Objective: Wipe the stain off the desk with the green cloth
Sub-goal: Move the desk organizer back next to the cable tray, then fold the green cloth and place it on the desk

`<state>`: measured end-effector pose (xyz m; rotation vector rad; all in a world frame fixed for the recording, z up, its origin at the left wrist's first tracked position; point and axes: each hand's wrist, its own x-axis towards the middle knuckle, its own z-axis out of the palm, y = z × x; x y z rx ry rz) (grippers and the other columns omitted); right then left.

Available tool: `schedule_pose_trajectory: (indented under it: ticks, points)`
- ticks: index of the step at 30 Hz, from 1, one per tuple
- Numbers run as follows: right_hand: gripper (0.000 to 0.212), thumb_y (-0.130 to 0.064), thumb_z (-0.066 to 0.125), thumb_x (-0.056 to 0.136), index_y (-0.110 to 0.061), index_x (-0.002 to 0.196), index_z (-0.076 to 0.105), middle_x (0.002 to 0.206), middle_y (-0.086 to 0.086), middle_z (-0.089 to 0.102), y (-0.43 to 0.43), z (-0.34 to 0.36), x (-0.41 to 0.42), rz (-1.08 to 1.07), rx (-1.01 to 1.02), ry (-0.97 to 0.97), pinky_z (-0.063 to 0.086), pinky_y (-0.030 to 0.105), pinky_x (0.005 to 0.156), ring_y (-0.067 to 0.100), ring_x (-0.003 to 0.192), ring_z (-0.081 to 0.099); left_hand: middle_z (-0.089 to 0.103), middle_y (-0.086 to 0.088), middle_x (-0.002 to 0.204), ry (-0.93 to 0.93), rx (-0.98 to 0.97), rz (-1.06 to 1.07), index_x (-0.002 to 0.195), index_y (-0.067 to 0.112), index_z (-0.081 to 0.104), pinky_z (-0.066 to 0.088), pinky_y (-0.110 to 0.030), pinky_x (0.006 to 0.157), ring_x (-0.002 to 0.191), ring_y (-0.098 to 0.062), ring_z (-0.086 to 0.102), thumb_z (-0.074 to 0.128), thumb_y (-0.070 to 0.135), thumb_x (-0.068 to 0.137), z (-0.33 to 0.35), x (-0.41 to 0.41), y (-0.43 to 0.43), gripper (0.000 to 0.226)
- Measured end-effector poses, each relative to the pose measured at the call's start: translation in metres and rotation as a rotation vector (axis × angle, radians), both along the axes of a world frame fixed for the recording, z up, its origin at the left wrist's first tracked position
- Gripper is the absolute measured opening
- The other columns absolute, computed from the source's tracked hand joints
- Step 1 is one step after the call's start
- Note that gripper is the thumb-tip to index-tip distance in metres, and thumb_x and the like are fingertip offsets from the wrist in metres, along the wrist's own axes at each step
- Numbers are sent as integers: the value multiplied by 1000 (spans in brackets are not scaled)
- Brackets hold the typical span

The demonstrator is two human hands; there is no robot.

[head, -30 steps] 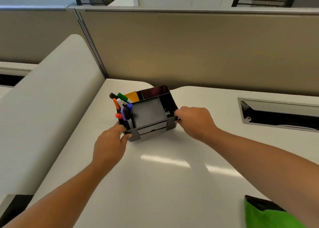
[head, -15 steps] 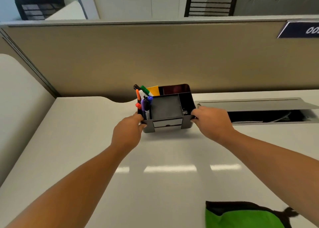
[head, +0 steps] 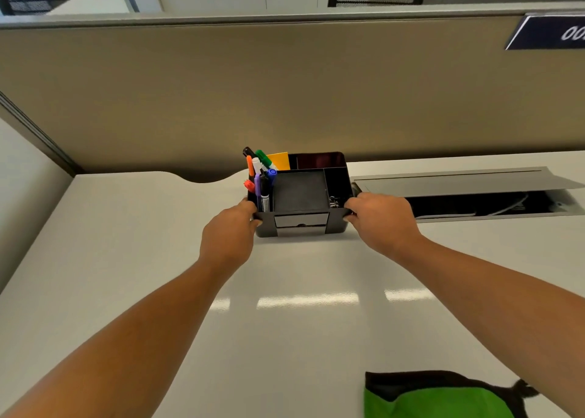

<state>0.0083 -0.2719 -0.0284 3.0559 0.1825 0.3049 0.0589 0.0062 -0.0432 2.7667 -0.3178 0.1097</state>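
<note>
— So which step was it?
— Clearing: left hand (head: 228,237) and right hand (head: 381,224) clasped the organizer (head: 300,196) at the desk's (head: 126,259) far edge.
— And the green cloth (head: 437,402)?
— Lying near right, untouched; probably next to grab. No stain showed.

One black organiser (head: 300,208) stands on the one white desk (head: 126,243), at about twelve o'clock from the wearer. Seven markers (head: 261,180) stand in its compartment at nine o'clock: black, green, orange, white, blue, purple and red caps. One yellow pad (head: 280,160) sits behind them. One green cloth (head: 437,402) lies at five o'clock. Two hands, the left hand (head: 228,237) and the right hand (head: 380,219), show. One open cable tray (head: 474,196) lies at two o'clock.
</note>
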Motion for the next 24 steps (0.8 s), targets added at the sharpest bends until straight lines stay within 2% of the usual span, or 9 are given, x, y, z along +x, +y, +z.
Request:
schedule_pose_trajectory:
  ticks: [4,7,9,10,13,16,18,20,24]
  points:
    - [20,-38,62,94,-22,103,70,86,0,69,-1,-1,1,-29,43,14,42,26,54,21,69,65,71,-3,91,-9,8,14,101,22,58,40,-25,55,65,-15,53,60,29,91,0,2,-2,12]
    - [29,-39,63,93,-23,117,62,102,2,68,7,3,-2,-95,173,113,52,33,65,23,83,66,73,-4,102,-41,40,21,111,23,60,46,-25,55,68,-17,57,62,29,90,4,-3,0,21]
    - [54,-39,70,87,-27,135,47,116,1,65,11,7,-13,-149,287,156,53,35,69,26,93,66,65,-5,127,-38,30,51,129,26,53,55,-34,70,93,-24,67,64,28,88,5,-11,0,42]
    - [65,-39,72,85,-30,140,39,120,0,62,12,8,-23,-187,365,146,54,36,70,26,94,66,57,-3,138,-20,-8,76,136,28,47,54,-37,82,110,-26,63,65,29,88,5,-20,0,52]
    - [59,-42,72,84,-35,134,43,111,-10,60,13,11,-73,-340,660,73,49,31,66,13,81,62,46,4,147,15,-202,94,140,32,40,42,-35,99,129,-20,48,65,33,88,5,-70,2,58]
    - [35,-40,73,83,-34,116,59,101,-14,62,13,0,-153,-505,841,95,47,27,65,3,67,62,54,10,137,91,-373,49,131,33,47,42,-27,96,121,-12,53,65,34,86,-5,-152,7,49]
    - [26,-33,75,83,-33,106,64,98,-15,66,11,-10,-218,-619,935,95,47,21,64,-1,70,63,59,15,124,201,-471,70,125,36,50,49,-24,83,105,-4,59,65,38,84,-10,-211,8,44]
    - [19,-28,77,83,-30,99,68,95,-12,70,8,-11,-277,-758,977,87,46,16,63,-1,71,64,60,22,113,310,-495,91,122,38,51,46,-16,67,90,4,60,64,43,83,-9,-261,8,41]
    - [14,-26,76,84,-26,97,70,96,-7,73,-7,-10,-371,-1003,975,79,45,27,65,9,78,65,59,22,105,442,-434,121,121,35,52,37,-15,59,76,4,57,60,49,82,-9,-328,2,42]
